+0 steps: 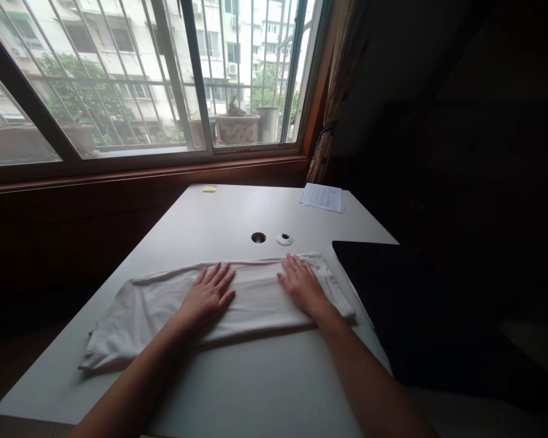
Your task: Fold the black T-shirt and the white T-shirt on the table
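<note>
A long folded piece of white cloth (260,296), perhaps a garment, lies across the white table (256,383). Its left end is wrinkled and slants toward the near left, while the middle looks fairly smooth. Flat on the cloth left of its middle rests my left hand (209,293), fingers spread. Toward the right end, my right hand (301,285) also presses flat on it, with the fingers stretched out. Neither hand grasps anything. The cloth beneath both palms is hidden.
Beyond the cloth are a round cable hole (258,238) and its white cover (284,239). Papers (323,198) and a yellow sticky note (209,188) lie along the far edge. A dark panel-like object (393,304) borders the right side. A barred window (141,79) stands behind.
</note>
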Demonstrator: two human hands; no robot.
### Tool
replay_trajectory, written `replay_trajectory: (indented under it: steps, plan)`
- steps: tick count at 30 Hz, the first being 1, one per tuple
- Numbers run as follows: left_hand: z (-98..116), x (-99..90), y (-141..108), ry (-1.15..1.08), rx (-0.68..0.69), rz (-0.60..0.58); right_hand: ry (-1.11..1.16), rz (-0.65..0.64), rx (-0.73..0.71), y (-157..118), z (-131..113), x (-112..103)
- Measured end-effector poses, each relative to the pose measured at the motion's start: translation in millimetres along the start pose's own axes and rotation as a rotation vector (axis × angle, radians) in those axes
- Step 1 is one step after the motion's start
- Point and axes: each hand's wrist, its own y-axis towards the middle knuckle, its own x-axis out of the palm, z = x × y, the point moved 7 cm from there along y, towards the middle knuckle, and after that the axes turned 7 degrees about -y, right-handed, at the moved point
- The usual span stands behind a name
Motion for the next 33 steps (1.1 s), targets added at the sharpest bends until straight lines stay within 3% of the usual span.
replay_trajectory:
  steps: [4, 8, 15, 18, 22, 27, 33]
  plan:
    - [-3.7, 2.5, -0.6, 0.001, 0.022, -0.004, 0.052, 0.253, 0.16, 5.9, 51.8, -21.5]
    - [-12.6, 4.1, -9.5, 0.004, 0.072, -0.043, 0.071, 0.315, 0.224, 6.1, 87.2, -29.4]
    - [-49.1, -9.7, -53.6, 0.01, 0.169, -0.111, 0.16, 0.262, 0.161, 6.2, 87.8, -16.1]
    - [-57.2, -14.3, -60.4, 0.01, 0.192, -0.14, 0.206, 0.238, 0.133, 8.5, 84.0, -9.2]
    - [-52.5, -28.2, -44.4, -0.014, 0.147, -0.039, 0.264, 0.239, 0.141, 10.8, 84.5, -5.3]
    - [-23.3, -44.4, -1.5, -0.109, 0.163, 0.115, 0.371, 0.262, 0.136, 13.5, 83.6, -8.8]
    - [-6.9, -31.0, 39.4, -0.217, 0.087, 0.143, 0.559, 0.27, 0.189, 10.6, 83.3, -12.2]
